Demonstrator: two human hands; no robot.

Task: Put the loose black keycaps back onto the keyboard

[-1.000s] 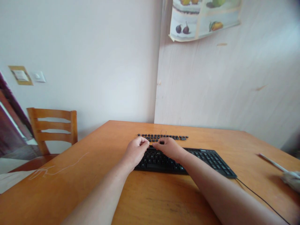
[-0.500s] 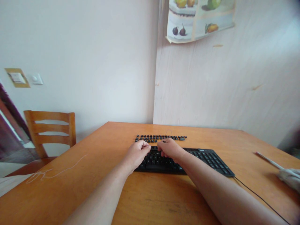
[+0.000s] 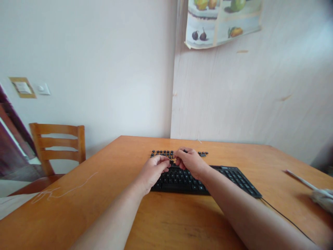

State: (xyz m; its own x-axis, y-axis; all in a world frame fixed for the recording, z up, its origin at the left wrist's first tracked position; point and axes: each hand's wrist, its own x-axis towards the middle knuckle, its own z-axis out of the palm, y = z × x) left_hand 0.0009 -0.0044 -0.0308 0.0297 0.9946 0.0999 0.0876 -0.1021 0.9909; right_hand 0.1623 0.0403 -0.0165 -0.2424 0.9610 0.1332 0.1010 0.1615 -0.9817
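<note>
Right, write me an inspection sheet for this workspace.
Surface: wooden table, dark scuffs near the front.
Things at hand: black keyboard, partly hidden; loose keys in rows behind it.
Clutter: pale thread at left; thin stick and greyish bundle at right.
Hands: left hand and right hand close together over the keyboard's far edge; grip unclear.
Cables: black cable from the keyboard's right end.
Surroundings: chair, fruit poster, marked wall.

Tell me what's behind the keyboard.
Loose keys lie in rows on the table behind the keyboard. The right hand covers the rows' middle, so what lies there can't be seen.
</note>
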